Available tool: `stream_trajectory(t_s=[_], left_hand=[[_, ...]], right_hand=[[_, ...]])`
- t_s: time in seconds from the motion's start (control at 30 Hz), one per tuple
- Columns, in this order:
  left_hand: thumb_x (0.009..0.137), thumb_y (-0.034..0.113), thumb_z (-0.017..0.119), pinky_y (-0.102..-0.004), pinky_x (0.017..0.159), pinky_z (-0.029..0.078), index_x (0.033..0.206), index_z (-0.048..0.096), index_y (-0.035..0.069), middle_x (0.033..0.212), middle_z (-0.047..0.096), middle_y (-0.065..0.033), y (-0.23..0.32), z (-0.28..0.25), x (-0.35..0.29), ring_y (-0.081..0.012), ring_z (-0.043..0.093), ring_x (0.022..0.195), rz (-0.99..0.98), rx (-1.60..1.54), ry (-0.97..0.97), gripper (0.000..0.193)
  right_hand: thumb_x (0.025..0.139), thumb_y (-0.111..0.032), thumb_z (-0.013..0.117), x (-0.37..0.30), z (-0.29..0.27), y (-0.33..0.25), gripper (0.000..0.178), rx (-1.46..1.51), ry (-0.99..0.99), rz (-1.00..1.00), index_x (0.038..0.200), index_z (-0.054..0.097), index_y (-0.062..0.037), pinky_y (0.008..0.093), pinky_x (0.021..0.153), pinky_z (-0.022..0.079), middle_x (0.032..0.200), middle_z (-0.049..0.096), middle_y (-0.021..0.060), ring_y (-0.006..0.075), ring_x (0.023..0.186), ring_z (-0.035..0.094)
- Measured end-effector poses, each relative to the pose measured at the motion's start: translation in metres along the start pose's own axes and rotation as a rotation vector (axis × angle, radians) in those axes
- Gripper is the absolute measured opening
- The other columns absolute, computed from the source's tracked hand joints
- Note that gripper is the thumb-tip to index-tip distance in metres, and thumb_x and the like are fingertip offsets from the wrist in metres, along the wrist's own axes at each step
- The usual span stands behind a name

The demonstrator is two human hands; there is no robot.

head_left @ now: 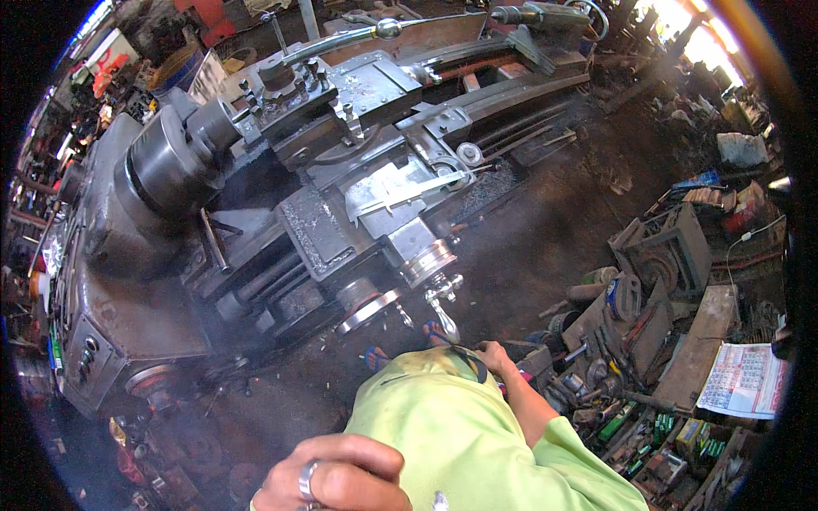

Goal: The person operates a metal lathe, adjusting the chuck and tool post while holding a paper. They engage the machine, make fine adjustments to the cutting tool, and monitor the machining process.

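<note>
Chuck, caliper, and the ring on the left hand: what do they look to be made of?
Chuck: dark, smooth metal, probably steel or cast iron; soft highlights follow its curve.
Caliper: bright metal, likely steel; its beam glares in the light.
Ring: silver-coloured, polished metal with shiny reflections; which metal stays open.

The lathe body (141, 294) is dull grey-brown, its chuck (175, 162) dark grey; the caliper (409, 198) and the long lever (332, 47) are bright silver; the shirt (426, 417) is plain lime green; the ring (308, 479) is silver; the sandals (374, 358) mix blue with orange-red; the paper sheet (743, 380) is white with a red-and-blue grid; the plank (700, 347) is brown; the floor (545, 230) is dark brown.
</note>
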State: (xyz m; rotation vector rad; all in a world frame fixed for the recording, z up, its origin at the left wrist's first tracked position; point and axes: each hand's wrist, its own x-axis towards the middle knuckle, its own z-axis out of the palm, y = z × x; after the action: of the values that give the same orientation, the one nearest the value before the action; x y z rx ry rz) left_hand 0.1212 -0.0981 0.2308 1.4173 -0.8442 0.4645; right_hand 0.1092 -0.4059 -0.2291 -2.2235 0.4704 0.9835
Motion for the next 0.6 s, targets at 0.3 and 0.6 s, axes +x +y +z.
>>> stream_trajectory(t_s=[0.3, 0.6], left_hand=[[0.074, 0.012, 0.071, -0.0324, 0.059, 0.044, 0.08, 0.071, 0.009, 0.069, 0.056, 0.0, 0.003, 0.004, 0.007, -0.0153, 0.053, 0.064, 0.073, -0.059, 0.02, 0.007], [0.072, 0.013, 0.071, -0.0333, 0.062, 0.046, 0.078, 0.071, 0.009, 0.069, 0.055, 0.0002, 0.007, 0.004, 0.009, -0.0153, 0.053, 0.064, 0.061, -0.009, -0.001, 0.007]], right_hand=[[0.079, -0.033, 0.066, 0.013, 0.011, 0.018, 0.057, -0.047, 0.016, -0.024, 0.124, 0.058, 0.001, 0.0385, 0.096, 0.047, 0.116, 0.062, 0.0254, 0.0335, 0.111, 0.061], [0.082, -0.03, 0.065, -0.009, 0.001, 0.006, 0.053, 0.004, -0.015, 0.026, 0.123, 0.058, 0.0011, 0.0383, 0.095, 0.048, 0.115, 0.063, 0.0243, 0.033, 0.111, 0.061]])
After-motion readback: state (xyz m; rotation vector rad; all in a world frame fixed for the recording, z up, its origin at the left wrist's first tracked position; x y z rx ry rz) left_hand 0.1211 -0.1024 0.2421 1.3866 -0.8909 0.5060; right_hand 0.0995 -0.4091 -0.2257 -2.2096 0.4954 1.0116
